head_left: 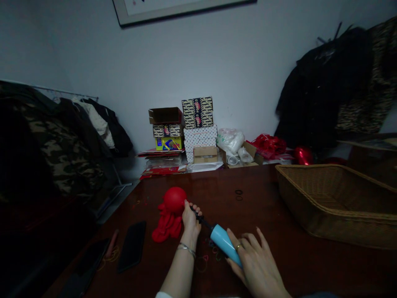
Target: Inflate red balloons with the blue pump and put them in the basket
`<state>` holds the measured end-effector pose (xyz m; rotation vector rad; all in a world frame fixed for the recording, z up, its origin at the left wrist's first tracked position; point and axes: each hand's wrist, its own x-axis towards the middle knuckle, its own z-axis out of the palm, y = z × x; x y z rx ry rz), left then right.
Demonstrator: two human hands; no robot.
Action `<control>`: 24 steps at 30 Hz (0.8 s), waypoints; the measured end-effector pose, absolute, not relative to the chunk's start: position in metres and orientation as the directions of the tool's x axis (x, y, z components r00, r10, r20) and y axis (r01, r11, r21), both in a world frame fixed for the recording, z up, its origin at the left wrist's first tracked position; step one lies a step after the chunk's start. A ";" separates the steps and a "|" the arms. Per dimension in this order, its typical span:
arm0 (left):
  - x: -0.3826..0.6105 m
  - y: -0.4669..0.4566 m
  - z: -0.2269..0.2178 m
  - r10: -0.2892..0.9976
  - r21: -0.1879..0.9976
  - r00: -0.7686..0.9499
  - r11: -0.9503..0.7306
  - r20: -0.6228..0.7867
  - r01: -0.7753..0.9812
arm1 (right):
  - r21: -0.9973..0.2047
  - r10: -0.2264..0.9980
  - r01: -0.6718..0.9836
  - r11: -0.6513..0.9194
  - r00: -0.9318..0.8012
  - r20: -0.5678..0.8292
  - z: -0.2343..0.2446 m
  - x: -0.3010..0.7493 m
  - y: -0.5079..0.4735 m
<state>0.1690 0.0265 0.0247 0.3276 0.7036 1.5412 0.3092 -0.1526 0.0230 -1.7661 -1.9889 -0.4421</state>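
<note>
A partly inflated red balloon (174,200) sits on the black nozzle of a light-blue hand balloon pump (225,244). My left hand (190,218) closes around the nozzle end, pinching the balloon's neck there. Around the pump's blue barrel, my right hand (252,258) has its thumb on one side and its fingers on the other, some of them stretched out loosely. Beneath the balloon lies a pile of limp red balloons (167,227). Small rubber bands (203,263) are scattered on the table between my forearms.
The dark wooden table (223,186) holds a wicker basket (335,207) at right and a black phone (132,246) at left. Two dark rings (238,195) lie toward the back. Behind stand stacked boxes (200,140) and a plastic bag (231,140). Clothes (62,140) hang at left.
</note>
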 end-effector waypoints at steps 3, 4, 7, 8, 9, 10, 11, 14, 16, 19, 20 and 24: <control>0.162 0.032 0.026 0.971 0.606 -0.122 0.028 -0.204 -0.795 | -0.007 0.815 0.982 0.189 -0.153 0.559 0.015 0.322 -0.162; 0.161 0.033 0.026 0.972 0.607 -0.124 0.025 -0.202 -0.794 | 0.006 0.806 0.980 0.200 -0.168 0.568 0.013 0.326 -0.165; 0.158 0.034 0.029 0.971 0.608 -0.126 0.025 -0.204 -0.794 | 0.014 0.795 0.980 0.201 -0.171 0.582 0.010 0.330 -0.172; 0.158 0.034 0.029 0.970 0.605 -0.125 0.029 -0.210 -0.796 | 0.011 0.794 0.980 0.198 -0.166 0.585 0.010 0.330 -0.173; 0.158 0.033 0.030 0.968 0.601 -0.124 0.033 -0.217 -0.799 | 0.008 0.793 0.981 0.192 -0.160 0.588 0.010 0.330 -0.173; 0.158 0.033 0.031 0.967 0.597 -0.123 0.035 -0.222 -0.802 | 0.008 0.794 0.983 0.185 -0.154 0.589 0.011 0.329 -0.173; 0.159 0.033 0.032 0.967 0.593 -0.122 0.036 -0.225 -0.804 | 0.007 0.796 0.985 0.174 -0.144 0.588 0.012 0.328 -0.173; 0.159 0.033 0.033 0.968 0.594 -0.125 0.030 -0.219 -0.804 | 0.006 0.811 0.989 0.150 -0.126 0.572 0.017 0.324 -0.169; 0.159 0.032 0.032 0.969 0.599 -0.127 0.027 -0.214 -0.801 | -0.018 0.832 0.991 0.130 -0.100 0.546 0.021 0.318 -0.165; 0.162 0.028 0.029 0.969 0.595 -0.107 0.048 -0.222 -0.802 | -0.049 0.868 0.994 0.095 -0.059 0.493 0.030 0.308 -0.157; 0.164 0.026 0.027 0.969 0.592 -0.098 0.058 -0.227 -0.804 | -0.047 0.878 0.995 0.090 -0.057 0.476 0.033 0.304 -0.154; 0.175 0.017 0.021 0.966 0.606 -0.088 0.081 -0.244 -0.791 | -0.029 0.907 0.997 0.073 -0.054 0.417 0.043 0.292 -0.141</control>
